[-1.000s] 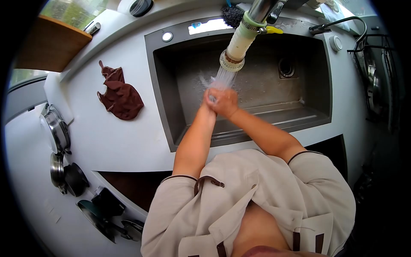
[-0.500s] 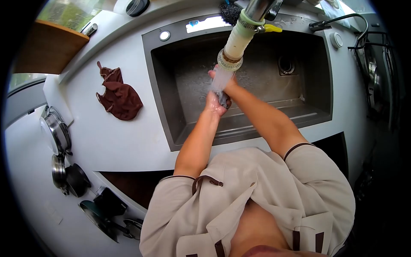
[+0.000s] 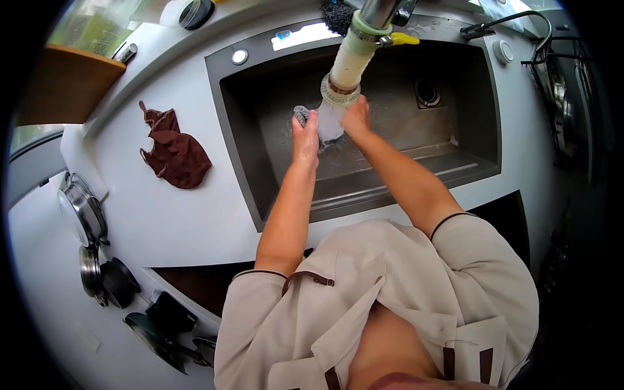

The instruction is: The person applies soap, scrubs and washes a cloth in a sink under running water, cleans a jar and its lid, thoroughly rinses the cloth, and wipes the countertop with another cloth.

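My left hand (image 3: 305, 142) is over the left part of the sink, its fingers closed on a crumpled grey cloth (image 3: 300, 115) with a ribbed texture. My right hand (image 3: 357, 118) is curled closed just right of the water stream (image 3: 331, 122); whatever its fingers hold is hidden. Whitish water pours from the ribbed end of the faucet hose (image 3: 347, 68) and falls between both hands. Whether the grey cloth runs through the stream to my right hand I cannot tell. Below lies the wet, dark sink basin (image 3: 273, 159).
A brown cloth garment (image 3: 179, 156) lies on the white counter left of the sink. A black scrubber (image 3: 338, 17) sits behind the faucet, near its yellow lever (image 3: 405, 39). Pots (image 3: 84, 208) and pans (image 3: 153, 331) stand at lower left. The drain (image 3: 427, 94) is at the basin's right.
My hands have moved apart: the left went left and up with the grey cloth, the right shifted right of the stream. The camera view has shifted slightly.
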A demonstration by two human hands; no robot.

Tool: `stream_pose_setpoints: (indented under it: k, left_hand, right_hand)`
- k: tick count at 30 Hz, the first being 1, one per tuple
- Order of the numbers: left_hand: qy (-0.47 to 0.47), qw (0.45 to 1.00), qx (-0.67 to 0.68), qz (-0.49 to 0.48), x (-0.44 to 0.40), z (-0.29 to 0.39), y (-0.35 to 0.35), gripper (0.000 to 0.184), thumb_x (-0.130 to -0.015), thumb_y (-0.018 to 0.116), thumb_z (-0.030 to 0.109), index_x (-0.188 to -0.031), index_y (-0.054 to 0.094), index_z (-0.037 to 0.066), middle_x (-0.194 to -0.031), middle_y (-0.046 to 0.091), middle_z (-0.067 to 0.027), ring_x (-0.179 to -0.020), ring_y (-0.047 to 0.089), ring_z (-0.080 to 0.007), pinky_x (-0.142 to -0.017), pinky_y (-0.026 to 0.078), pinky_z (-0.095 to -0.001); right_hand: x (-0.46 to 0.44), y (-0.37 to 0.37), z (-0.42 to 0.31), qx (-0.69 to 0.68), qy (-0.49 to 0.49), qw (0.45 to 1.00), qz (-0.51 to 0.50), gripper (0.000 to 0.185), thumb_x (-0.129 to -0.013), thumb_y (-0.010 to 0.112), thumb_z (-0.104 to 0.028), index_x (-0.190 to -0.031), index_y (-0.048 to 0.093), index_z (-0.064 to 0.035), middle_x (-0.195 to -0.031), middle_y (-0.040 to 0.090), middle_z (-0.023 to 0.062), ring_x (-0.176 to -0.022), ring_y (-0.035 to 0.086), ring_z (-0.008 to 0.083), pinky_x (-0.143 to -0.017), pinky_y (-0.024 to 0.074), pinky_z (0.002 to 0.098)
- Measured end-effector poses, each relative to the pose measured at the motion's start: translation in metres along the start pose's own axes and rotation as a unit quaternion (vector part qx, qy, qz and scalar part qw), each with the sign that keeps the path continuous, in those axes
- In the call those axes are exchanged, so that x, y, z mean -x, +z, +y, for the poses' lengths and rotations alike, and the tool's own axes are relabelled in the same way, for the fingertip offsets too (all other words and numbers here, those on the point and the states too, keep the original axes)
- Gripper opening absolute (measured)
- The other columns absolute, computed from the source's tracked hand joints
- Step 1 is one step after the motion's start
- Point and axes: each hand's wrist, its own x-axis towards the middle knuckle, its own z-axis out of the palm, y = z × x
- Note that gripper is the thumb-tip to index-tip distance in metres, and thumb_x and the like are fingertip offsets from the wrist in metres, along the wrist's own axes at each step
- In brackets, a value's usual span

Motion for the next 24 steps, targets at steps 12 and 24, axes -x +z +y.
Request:
stream_pose_setpoints:
  k: [12,24]
  left_hand:
    - [0.137,0.915,-0.373,0.065,0.043,0.013,-0.020,0.019,-0.075,0.064,0.007,-0.094,0.064,0.007,-0.089,0.062,-0.0075,-0.074,0.058,-0.0149,-0.067,0.046,-0.0279]
    - [0.261,0.807,-0.520,-0.098,0.068,-0.006,-0.004,0.036,-0.083,0.054,0.017,-0.118,0.048,0.008,-0.090,0.066,-0.0168,-0.080,0.065,-0.0325,-0.073,0.050,-0.0437]
  right_hand:
    - [0.043,-0.028,-0.024,-0.692,0.395,0.529,-0.293,0.027,-0.089,0.053,-0.013,-0.114,0.052,-0.0016,-0.111,0.059,0.0135,-0.099,0.060,0.0253,-0.089,0.0482,0.0395]
    - [0.043,0.007,0.017,-0.658,0.360,0.573,-0.331,0.025,-0.089,0.055,-0.022,-0.109,0.054,-0.0087,-0.099,0.060,0.0089,-0.095,0.059,0.0227,-0.083,0.0500,0.0431]
